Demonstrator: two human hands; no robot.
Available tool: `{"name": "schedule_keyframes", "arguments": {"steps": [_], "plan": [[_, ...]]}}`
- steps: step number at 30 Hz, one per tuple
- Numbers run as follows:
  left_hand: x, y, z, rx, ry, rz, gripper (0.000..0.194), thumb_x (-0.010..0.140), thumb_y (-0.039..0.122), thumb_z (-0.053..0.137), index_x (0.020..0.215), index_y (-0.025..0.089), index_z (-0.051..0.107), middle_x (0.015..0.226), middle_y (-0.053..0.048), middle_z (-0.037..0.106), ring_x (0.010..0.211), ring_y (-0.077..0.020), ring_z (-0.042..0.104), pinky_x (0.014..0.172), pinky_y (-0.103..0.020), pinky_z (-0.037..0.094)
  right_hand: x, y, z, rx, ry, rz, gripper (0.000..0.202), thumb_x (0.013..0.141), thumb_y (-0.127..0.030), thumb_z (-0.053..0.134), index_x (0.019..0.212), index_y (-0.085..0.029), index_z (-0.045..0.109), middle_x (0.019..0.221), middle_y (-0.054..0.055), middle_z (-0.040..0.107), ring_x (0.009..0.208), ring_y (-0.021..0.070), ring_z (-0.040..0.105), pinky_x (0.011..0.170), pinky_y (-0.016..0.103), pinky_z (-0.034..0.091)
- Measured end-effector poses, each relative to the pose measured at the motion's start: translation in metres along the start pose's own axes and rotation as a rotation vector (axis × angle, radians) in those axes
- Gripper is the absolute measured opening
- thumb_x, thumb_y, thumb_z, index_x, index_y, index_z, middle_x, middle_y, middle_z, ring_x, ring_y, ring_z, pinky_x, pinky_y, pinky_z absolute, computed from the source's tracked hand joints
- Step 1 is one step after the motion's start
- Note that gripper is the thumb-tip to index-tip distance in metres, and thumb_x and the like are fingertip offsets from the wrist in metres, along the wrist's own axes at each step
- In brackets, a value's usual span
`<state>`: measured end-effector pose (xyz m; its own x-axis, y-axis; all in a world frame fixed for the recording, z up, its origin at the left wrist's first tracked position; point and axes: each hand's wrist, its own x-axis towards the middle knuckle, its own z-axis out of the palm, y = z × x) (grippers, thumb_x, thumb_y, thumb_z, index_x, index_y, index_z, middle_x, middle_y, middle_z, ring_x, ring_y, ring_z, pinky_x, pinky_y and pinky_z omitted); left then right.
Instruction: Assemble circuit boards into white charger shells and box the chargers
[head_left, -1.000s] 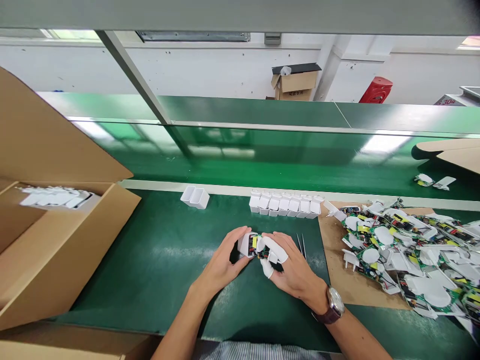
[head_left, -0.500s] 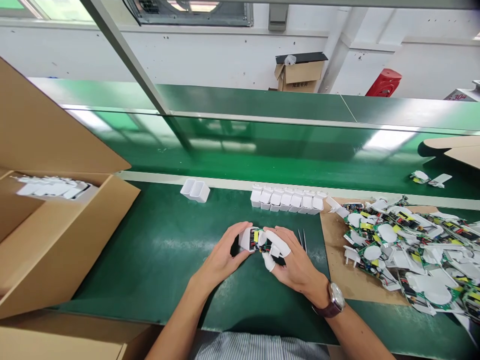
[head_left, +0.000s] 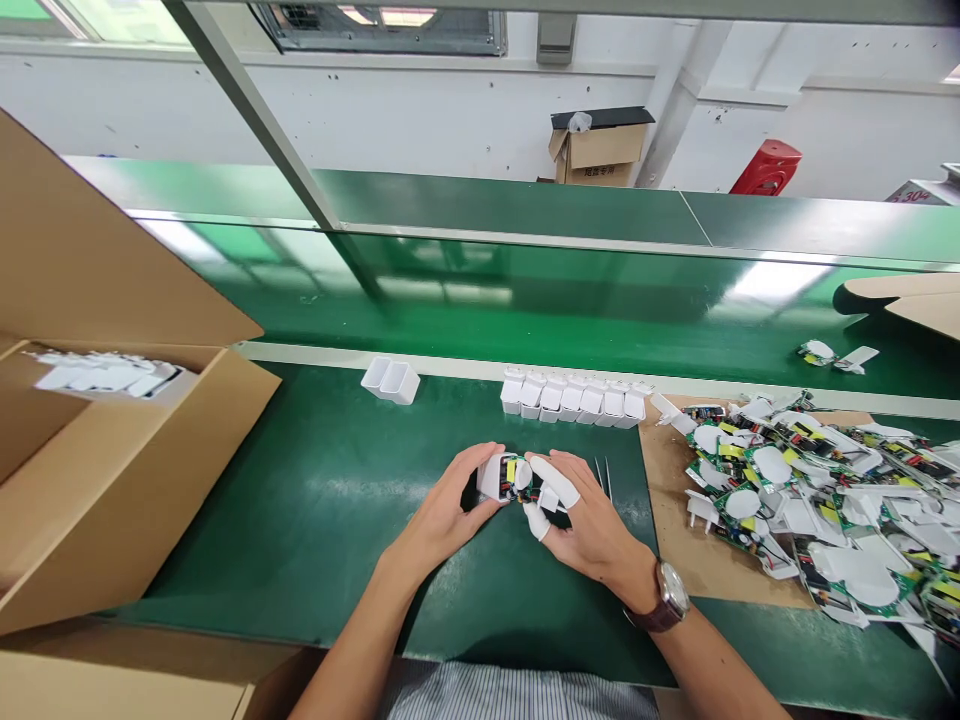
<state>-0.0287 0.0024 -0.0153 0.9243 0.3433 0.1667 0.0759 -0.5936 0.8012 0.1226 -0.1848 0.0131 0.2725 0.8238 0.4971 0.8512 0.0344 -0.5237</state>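
Over the middle of the green table, my left hand (head_left: 448, 510) is closed around a white plastic housing (head_left: 490, 477), its open end turned to the right. At that opening sits a circuit board (head_left: 517, 478) with yellow, red and black parts and a white round pad. My right hand (head_left: 589, 525), with white covers on thumb and forefinger, pinches the board's right side. How deep the board sits in the housing I cannot tell. A pair of tweezers (head_left: 604, 478) lies just beyond my right hand.
A row of white housings (head_left: 571, 400) and two more housings (head_left: 391, 381) stand along the table's back edge. Circuit boards (head_left: 810, 500) are heaped on cardboard at right. An open carton (head_left: 142, 500) with white pieces stands left. Two small parts (head_left: 836, 356) lie on the conveyor.
The two small parts on the green belt beyond the table have shifted left. Both hands keep nearly the same hold on the housing and board.
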Motion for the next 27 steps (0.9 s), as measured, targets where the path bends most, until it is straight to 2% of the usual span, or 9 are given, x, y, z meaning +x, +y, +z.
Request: {"name": "schedule_keyframes", "arguments": {"steps": [9, 12, 15, 19, 22, 24, 27], "plan": [[0.002, 0.004, 0.001, -0.008, -0.001, 0.021, 0.058, 0.098, 0.034, 0.066, 0.15, 0.033, 0.042, 0.148, -0.009, 0.059, 0.136, -0.0263, 0.059, 0.115, -0.045, 0.05, 0.001, 0.002, 0.005, -0.006, -0.012, -0.006, 0.077, 0.095, -0.013, 0.054, 0.163, -0.024, 0.021, 0.134, 0.014, 0.066, 0.121, 0.0316, 0.065, 0.107, 0.059, 0.055], [0.002, 0.006, 0.005, -0.023, -0.026, 0.046, 0.058, 0.099, 0.032, 0.065, 0.151, 0.034, 0.04, 0.149, -0.009, 0.057, 0.138, -0.0261, 0.056, 0.116, -0.044, 0.049, 0.0, 0.004, 0.01, -0.011, -0.021, -0.027, 0.071, 0.096, -0.014, 0.055, 0.16, -0.023, 0.027, 0.133, 0.015, 0.066, 0.12, 0.0315, 0.065, 0.107, 0.059, 0.055], [0.001, 0.007, 0.009, -0.016, -0.039, 0.077, 0.06, 0.098, 0.031, 0.066, 0.152, 0.035, 0.04, 0.149, -0.011, 0.054, 0.139, -0.0274, 0.055, 0.114, -0.044, 0.05, -0.002, 0.004, 0.012, -0.018, 0.023, -0.02, 0.066, 0.096, -0.021, 0.061, 0.157, -0.022, 0.033, 0.125, 0.015, 0.068, 0.116, 0.0315, 0.066, 0.105, 0.058, 0.055], [0.0, 0.005, 0.011, -0.014, -0.029, 0.122, 0.051, 0.1, 0.03, 0.061, 0.149, 0.032, 0.048, 0.147, -0.013, 0.056, 0.139, -0.029, 0.054, 0.114, -0.048, 0.05, -0.004, 0.002, 0.006, 0.088, 0.078, 0.072, 0.057, 0.098, -0.031, 0.065, 0.149, -0.024, 0.043, 0.12, 0.012, 0.069, 0.108, 0.0278, 0.069, 0.094, 0.048, 0.062], [0.0, 0.005, 0.01, -0.052, -0.003, 0.045, 0.042, 0.102, 0.032, 0.057, 0.143, 0.03, 0.054, 0.14, -0.012, 0.063, 0.132, -0.0288, 0.059, 0.111, -0.05, 0.052, -0.004, 0.004, 0.002, 0.199, 0.143, 0.171, 0.034, 0.104, -0.023, 0.053, 0.138, -0.026, 0.055, 0.117, 0.009, 0.07, 0.104, 0.0216, 0.07, 0.09, 0.039, 0.062], [0.0, 0.007, 0.009, -0.13, 0.021, -0.053, 0.048, 0.1, 0.037, 0.06, 0.147, 0.031, 0.049, 0.141, -0.01, 0.064, 0.129, -0.0271, 0.062, 0.11, -0.047, 0.052, -0.004, 0.007, 0.003, 0.213, 0.157, 0.135, 0.032, 0.103, -0.016, 0.048, 0.131, -0.027, 0.061, 0.121, 0.009, 0.069, 0.111, 0.0202, 0.069, 0.096, 0.038, 0.061], [0.0, 0.013, 0.007, -0.278, 0.027, -0.167, 0.06, 0.1, 0.045, 0.059, 0.155, 0.033, 0.037, 0.149, -0.008, 0.06, 0.133, -0.0253, 0.061, 0.114, -0.045, 0.049, -0.002, 0.009, 0.01, 0.175, 0.06, 0.032, 0.037, 0.101, -0.014, 0.053, 0.136, -0.026, 0.058, 0.139, 0.012, 0.062, 0.129, 0.0234, 0.061, 0.107, 0.044, 0.056]]}}
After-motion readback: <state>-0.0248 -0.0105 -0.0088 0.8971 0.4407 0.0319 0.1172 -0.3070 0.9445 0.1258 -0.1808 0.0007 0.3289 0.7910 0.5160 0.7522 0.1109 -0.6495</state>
